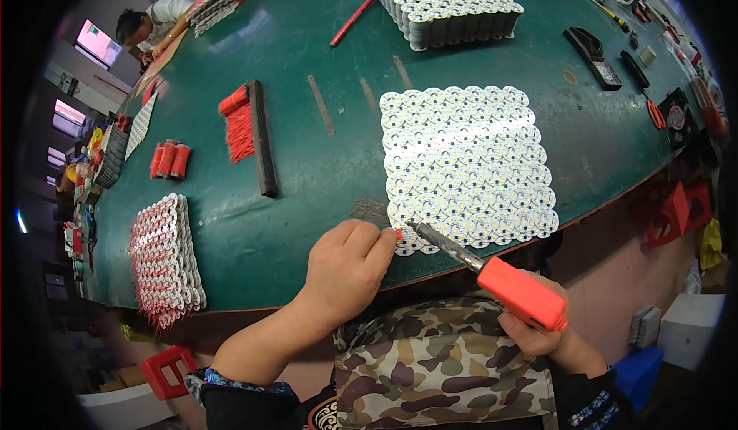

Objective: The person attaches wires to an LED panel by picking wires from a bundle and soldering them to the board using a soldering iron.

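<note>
My left hand (344, 267) is closed at the near left corner of a white panel of round LED circuit boards (469, 170). Short red wires (399, 235) poke out from its fingertips over that corner. My right hand (532, 336) is wrapped round the red handle of a soldering iron (523, 293). The iron's dark tip points left and hangs at or just above the panel's near left corner, close to the red wires. Whether the tip touches the panel I cannot tell. The panel lies flat on the green table (307, 230).
A tall stack of LED panels (453, 11) stands at the back. Wired panels (165, 253) are piled at left. Red wire bundles (171, 159) and a dark bar (262, 142) lie between. A black stapler-like tool (592, 57) is at right. Another person (154, 26) works far left.
</note>
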`<state>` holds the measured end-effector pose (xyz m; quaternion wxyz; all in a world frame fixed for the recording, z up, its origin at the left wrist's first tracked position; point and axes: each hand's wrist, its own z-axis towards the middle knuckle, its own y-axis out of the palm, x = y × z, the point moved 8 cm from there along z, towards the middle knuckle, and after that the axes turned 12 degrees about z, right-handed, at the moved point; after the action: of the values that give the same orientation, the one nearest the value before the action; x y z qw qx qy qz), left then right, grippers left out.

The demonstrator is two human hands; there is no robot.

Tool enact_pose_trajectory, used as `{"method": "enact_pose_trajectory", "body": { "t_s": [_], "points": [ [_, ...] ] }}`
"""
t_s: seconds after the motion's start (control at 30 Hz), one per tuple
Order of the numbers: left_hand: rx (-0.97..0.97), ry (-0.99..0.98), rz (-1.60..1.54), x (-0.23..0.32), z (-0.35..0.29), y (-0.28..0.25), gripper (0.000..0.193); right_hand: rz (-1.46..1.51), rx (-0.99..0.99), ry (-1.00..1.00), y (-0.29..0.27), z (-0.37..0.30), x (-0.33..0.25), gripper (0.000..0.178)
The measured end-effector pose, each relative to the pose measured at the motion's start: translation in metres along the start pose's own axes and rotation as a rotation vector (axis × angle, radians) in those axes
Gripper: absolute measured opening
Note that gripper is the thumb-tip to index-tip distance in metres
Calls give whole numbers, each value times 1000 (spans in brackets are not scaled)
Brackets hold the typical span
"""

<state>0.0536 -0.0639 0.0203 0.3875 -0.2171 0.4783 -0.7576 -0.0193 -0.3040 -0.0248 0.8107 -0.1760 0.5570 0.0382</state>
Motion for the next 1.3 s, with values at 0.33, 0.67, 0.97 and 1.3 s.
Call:
{"method": "enact_pose_trajectory", "body": {
  "t_s": [0.33, 0.67, 0.97, 1.3],
  "points": [
    [-10, -16, 2, 0, 0, 0, 25, -17, -11, -32, -1, -1, -3, 60],
    [7, -7, -3, 0, -1, 0, 26, -12, -9, -94, 7, 6, -3, 60],
    [0, -12, 2, 0, -1, 0, 27, 10, -42, -46, 8, 9, -3, 60],
    [12, -16, 8, 0, -2, 1, 26, 6, -50, -46, 3, 3, -2, 49]
  ]
}}
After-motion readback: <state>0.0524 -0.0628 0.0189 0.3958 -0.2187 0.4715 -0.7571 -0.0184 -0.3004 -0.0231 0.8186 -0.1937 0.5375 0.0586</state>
